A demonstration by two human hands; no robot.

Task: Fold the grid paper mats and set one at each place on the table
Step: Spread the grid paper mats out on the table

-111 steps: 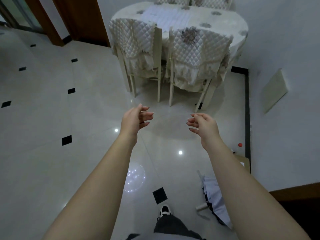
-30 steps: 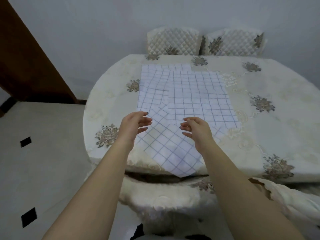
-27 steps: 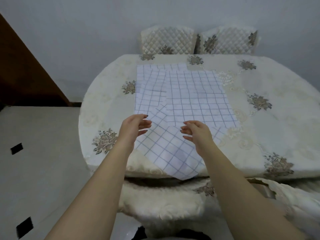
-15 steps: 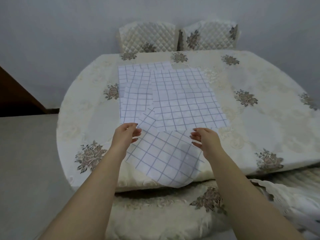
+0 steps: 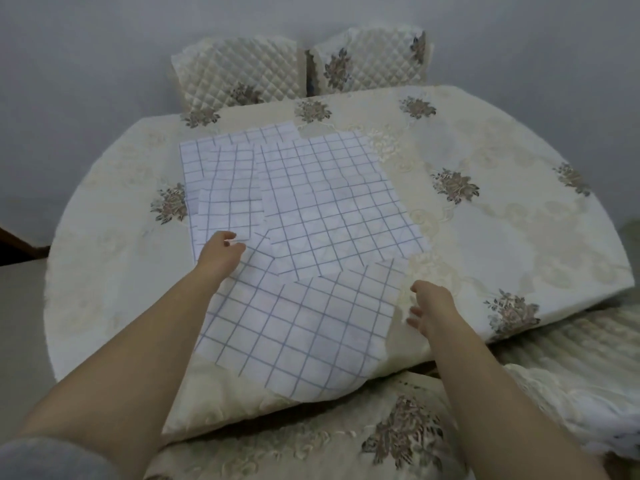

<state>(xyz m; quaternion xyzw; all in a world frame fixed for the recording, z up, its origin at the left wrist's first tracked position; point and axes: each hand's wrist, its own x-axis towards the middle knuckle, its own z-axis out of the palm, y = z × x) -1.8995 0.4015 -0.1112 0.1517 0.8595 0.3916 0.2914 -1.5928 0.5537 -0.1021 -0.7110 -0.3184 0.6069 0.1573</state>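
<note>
Several white grid paper mats lie overlapping on the oval table, which has a cream flowered cloth. The nearest mat lies askew and hangs over the table's front edge. A larger mat lies flat behind it, with others partly under it at the left. My left hand hovers at the near mat's far left corner, fingers loosely curled, holding nothing. My right hand is just off the mat's right edge, fingers spread and relaxed, holding nothing.
Two quilted chair backs stand behind the table against the grey wall. A cushioned chair is tucked under the front edge just below me. Another covered seat is at the right. Bare floor lies at the left.
I have come closer to the table and look down more steeply. Both hands have spread apart and reached forward to the two sides of the nearest mat.
</note>
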